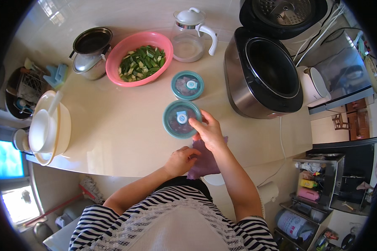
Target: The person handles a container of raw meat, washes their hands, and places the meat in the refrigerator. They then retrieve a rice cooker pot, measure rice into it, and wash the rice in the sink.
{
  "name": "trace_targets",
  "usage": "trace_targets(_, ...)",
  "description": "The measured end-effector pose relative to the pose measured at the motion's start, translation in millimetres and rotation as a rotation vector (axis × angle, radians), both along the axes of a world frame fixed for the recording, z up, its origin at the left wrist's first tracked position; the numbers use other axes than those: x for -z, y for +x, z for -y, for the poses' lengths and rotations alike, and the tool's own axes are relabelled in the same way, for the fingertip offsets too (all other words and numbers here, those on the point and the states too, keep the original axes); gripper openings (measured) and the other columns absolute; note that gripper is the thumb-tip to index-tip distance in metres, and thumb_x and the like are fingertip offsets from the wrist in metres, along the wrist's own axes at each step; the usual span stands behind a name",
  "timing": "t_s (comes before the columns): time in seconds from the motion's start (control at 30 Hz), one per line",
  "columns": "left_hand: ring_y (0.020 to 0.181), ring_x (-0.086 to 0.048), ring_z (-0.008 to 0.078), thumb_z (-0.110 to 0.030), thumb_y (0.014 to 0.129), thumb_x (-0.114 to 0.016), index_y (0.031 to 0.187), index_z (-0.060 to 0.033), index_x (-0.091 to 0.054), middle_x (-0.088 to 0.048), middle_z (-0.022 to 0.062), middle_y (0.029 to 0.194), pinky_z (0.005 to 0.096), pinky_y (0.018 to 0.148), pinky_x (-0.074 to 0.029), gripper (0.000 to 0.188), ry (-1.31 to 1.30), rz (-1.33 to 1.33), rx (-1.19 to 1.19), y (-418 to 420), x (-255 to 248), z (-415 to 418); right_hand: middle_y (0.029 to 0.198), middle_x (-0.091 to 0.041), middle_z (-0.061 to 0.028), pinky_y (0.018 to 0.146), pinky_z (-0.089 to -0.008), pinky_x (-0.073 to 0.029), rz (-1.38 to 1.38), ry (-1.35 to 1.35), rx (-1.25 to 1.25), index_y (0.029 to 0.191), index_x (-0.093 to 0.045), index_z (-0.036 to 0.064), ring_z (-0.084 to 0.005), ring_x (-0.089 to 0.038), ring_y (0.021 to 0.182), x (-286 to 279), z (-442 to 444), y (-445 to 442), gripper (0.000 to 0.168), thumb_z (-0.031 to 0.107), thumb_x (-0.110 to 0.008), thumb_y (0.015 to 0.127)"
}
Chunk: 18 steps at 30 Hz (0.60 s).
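My right hand grips the right side of a round container with a teal-rimmed clear lid, its thumb on top of the lid. Dark contents show faintly through the lid. A second, similar lidded container stands on the counter just behind it. My left hand, fingers curled, is at the left edge of a purple cloth at the counter's front edge; its fingertips seem to pinch the cloth. The cloth lies partly below my right wrist.
A pink basin of cut okra, a glass jug and stacked pots stand at the back. To the right is an open rice cooker with a cable. A cream tub with a white ladle sits at left.
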<state>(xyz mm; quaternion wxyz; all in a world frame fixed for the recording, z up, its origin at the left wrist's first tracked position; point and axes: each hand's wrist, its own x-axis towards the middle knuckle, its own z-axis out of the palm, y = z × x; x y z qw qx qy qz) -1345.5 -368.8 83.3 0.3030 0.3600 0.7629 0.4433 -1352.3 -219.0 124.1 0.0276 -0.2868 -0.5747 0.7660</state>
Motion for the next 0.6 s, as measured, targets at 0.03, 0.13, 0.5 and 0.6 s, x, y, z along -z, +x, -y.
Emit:
trace_targets(0.03,0.073,-0.059,0.0264,-0.010,0.074,-0.058,0.094,-0.0106,-0.061,-0.057,0.0115,0.083,0.0357,0.069,-0.048,0.021,-0.001,0.015,-0.023,-1,1,8,0.088,-0.058,-0.0056,0.038,-0.0195,-0.044,0.017,0.010,-0.019,0.113,-0.051,0.001,-0.0083,-0.055,0.058,4,9,-8,0.041,0.013,-0.066,0.077)
trace_targets(0.13,0.071,-0.058,0.0258,-0.007,0.073,-0.058,0.094,-0.0108,-0.061,-0.057,0.0110,0.082,0.0357,0.068,-0.048,0.021,0.040,0.027,-0.066,-8,6,20,0.087,-0.057,-0.0054,0.038,-0.0201,-0.044,0.040,0.059,-0.029,0.113,-0.051,0.002,-0.0088,-0.055,0.057,16,29,-29,0.040,0.013,-0.065,0.077)
trace_targets(0.5,0.076,-0.060,0.0182,0.000,0.074,-0.059,0.100,-0.0045,-0.059,-0.059,0.0121,0.090,0.0288,0.066,-0.050,0.027,0.161,0.168,-0.201,-25,31,21,0.102,-0.053,-0.0193,0.080,-0.0393,-0.043,-0.083,1.095,-0.055,0.095,-0.059,0.003,-0.0340,-0.051,0.098,24,37,64,0.025,0.021,-0.062,0.078)
trace_targets(0.6,0.069,-0.056,0.0173,-0.001,0.073,-0.061,0.099,-0.0059,-0.059,-0.056,0.0101,0.088,0.0281,0.062,-0.048,0.027,0.176,-0.015,-0.197,-30,22,-1,0.115,-0.049,-0.0213,0.094,-0.0511,-0.028,0.016,1.423,-0.216,0.105,-0.054,0.000,-0.0363,-0.042,0.112,37,43,111,0.046,0.032,-0.062,0.074)
